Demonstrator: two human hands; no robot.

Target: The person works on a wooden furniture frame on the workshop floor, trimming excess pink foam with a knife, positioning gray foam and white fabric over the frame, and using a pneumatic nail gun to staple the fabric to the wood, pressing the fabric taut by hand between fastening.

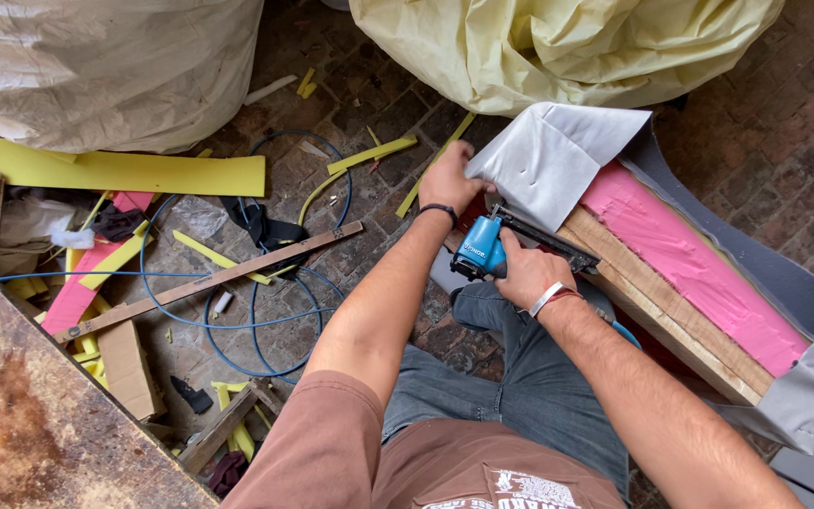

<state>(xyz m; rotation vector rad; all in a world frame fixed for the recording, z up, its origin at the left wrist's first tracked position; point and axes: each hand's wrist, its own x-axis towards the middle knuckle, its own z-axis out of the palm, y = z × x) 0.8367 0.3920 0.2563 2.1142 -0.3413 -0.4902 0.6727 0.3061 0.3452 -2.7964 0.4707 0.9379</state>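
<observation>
I am gripping the blue stapler (488, 247) in my right hand (527, 273), fingers wrapped tight around its body, its black nose lying along the edge of the wooden frame (657, 306). My left hand (448, 181) is pinching the folded grey fabric (553, 155) at its corner, fingers closed on the cloth and pulling it back over the frame end. To my mind, doing this well is calling for the fabric to be kept taut and flat with no pucker, and for the stapler nose to be sitting square on the wood before firing, with my left fingers kept clear of it. The fabric is lying just above and beside the stapler, touching my left hand; the pink foam (690, 264) is running along the frame to my right. The blue hose (237, 325) is looping on the brick floor (369, 90) to my left, among yellow offcuts (124, 172).
</observation>
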